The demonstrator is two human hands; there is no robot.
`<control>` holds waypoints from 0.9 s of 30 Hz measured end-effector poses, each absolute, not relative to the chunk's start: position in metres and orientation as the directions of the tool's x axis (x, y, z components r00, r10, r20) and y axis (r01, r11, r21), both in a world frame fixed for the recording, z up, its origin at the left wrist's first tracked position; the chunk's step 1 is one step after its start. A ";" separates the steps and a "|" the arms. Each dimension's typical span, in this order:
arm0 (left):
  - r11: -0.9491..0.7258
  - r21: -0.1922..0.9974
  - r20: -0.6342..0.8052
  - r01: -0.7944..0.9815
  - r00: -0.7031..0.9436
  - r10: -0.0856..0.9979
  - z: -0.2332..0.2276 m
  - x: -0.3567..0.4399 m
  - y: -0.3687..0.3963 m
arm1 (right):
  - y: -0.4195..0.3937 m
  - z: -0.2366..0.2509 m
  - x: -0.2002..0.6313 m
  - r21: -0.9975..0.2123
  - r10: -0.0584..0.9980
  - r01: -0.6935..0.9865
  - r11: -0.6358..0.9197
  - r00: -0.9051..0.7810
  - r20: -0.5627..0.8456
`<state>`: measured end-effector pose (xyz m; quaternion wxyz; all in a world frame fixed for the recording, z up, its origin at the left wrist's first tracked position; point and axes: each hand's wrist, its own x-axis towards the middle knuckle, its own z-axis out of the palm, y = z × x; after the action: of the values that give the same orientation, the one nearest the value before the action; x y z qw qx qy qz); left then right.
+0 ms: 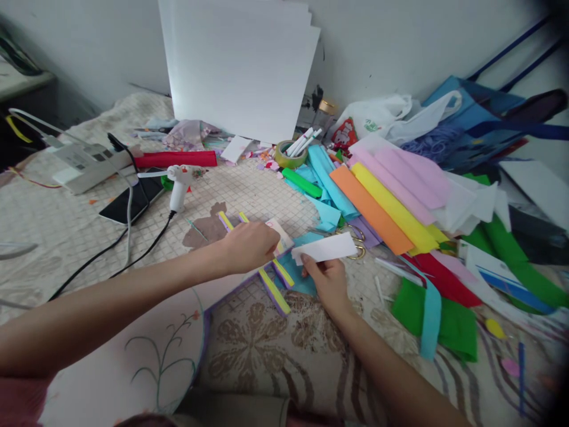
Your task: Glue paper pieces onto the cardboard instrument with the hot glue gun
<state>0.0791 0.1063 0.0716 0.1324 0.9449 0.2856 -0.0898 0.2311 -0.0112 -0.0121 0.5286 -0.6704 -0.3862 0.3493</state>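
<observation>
- The right hand (329, 283) has its grip clamped on a white paper strip (325, 248), which it holds by the lower edge, just above a light blue foam piece (299, 279).
- The left hand (249, 246) has its fingers curled together and presses down on yellow and purple foam strips (274, 290); a small pale card (281, 233) shows at its far side.
- To the right of the white strip lie scissors (355, 240), partly hidden.
- Far right, coloured foam sheets (382, 207) in orange, yellow and pink lie side by side.
- Far left, a white glue gun (180, 185) stands near a black phone (133, 201).
- Far in the middle, a tape roll (290, 155) holds pens, in front of white boards (240, 65) that lean on the wall.
- Everything lies on a patterned bed cover (267, 344).
</observation>
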 end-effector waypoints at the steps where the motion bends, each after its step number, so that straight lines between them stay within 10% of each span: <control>1: -0.799 0.205 -0.237 0.565 0.821 0.520 0.071 0.080 0.106 | -0.011 -0.012 0.231 -0.978 0.886 0.152 -0.146 0.459 -0.061; 10: -0.780 0.290 -0.198 0.555 0.832 0.518 0.066 0.081 0.104 | -0.012 -0.012 0.231 -0.972 0.891 0.188 -0.144 0.451 -0.045; 18: -0.562 0.653 -0.235 0.507 0.842 0.486 0.071 0.072 0.112 | -0.013 -0.013 0.232 -0.965 0.887 0.208 -0.160 0.459 -0.048; 27: -0.638 0.497 -0.212 0.587 0.796 0.567 0.063 0.067 0.109 | -0.013 -0.012 0.231 -0.970 0.889 0.191 -0.150 0.455 -0.048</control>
<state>0.0670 0.1090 0.0628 0.2813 0.9049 0.3190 -0.0181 0.2312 -0.0126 -0.0125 0.5164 -0.6789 -0.3979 0.3379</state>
